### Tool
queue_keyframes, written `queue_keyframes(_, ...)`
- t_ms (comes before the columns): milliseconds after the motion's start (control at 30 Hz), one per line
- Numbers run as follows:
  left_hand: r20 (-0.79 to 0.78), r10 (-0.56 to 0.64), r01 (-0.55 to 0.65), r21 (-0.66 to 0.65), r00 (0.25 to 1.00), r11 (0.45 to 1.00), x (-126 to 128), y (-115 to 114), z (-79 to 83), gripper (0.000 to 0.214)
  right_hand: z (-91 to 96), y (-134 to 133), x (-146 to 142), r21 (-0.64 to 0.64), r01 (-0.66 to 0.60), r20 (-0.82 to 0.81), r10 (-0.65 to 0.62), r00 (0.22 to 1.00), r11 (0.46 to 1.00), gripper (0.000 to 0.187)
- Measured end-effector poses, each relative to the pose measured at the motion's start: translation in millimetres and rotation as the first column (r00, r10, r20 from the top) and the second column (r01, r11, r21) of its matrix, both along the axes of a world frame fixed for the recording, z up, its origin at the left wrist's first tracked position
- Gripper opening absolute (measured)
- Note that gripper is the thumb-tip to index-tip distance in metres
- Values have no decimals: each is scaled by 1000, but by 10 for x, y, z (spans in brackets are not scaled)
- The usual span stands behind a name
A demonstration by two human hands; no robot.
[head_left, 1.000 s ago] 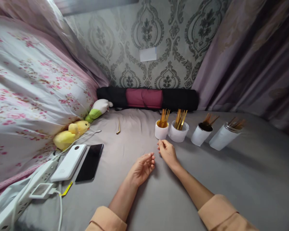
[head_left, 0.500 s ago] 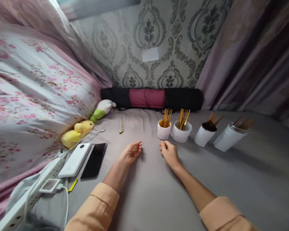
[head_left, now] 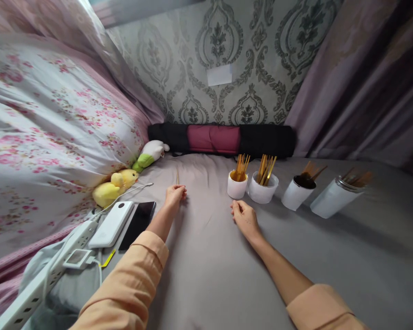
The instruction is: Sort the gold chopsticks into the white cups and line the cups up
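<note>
My left hand (head_left: 175, 195) is stretched forward on the grey sheet (head_left: 209, 266), its fingers curled over the near end of a thin gold stick (head_left: 177, 176) that lies on the bed. My right hand (head_left: 244, 219) rests on the sheet with its fingers loosely curled and nothing in them, just in front of a small white cup (head_left: 236, 188) of gold sticks. A second white cup (head_left: 263, 191) of gold sticks stands beside it. Further right, two tilted white cups (head_left: 293, 196) (head_left: 331, 202) hold darker sticks.
A black phone (head_left: 139, 219), a white power bank (head_left: 113, 224) and a power strip (head_left: 37, 286) lie at the left. Two plush toys (head_left: 113, 188) (head_left: 152, 153) sit against a floral duvet (head_left: 48, 137). A black and maroon roll (head_left: 223, 139) lies along the wall.
My left hand has moved forward and left across the sheet, from beside my right hand to the gold stick. My right hand has stayed where it was.
</note>
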State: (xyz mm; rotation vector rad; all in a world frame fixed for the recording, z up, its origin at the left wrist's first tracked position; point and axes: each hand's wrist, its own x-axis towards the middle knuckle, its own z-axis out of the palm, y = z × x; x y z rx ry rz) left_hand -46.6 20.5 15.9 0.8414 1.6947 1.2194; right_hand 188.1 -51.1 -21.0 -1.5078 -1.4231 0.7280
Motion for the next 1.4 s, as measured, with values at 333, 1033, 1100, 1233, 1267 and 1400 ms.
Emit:
queue_keyframes(333, -565, -46, 17, -57, 824, 998, -321, 288, 73, 24, -15, 2, -8, 23, 2, 16, -2, 1000, 1000, 40)
queue_keyframes(1033, -831, -199, 85, -182, 519, 980, -446, 426, 72, 21, 8, -29, -30, 43, 6, 81, -9, 997, 999, 36)
queue_keyframes(1100, -833, -211, 85, -195, 512, 977, -442, 435, 70, 21, 12, -27, -31, 47, 8, 86, -12, 996, 999, 36)
queue_keyframes(1233, -836, -230, 89, -215, 499, 973, -437, 448, 70, 20, 23, -29, -31, 49, 12, 97, -17, 995, 999, 35)
queue_keyframes(1267, -837, -234, 90, -218, 495, 972, -437, 449, 70, 20, 26, -31, -31, 47, 12, 98, -17, 995, 999, 35)
queue_keyframes(1400, -841, -244, 95, -226, 483, 969, -440, 448, 70, 21, 40, -40, -31, 43, 12, 99, -16, 995, 999, 34)
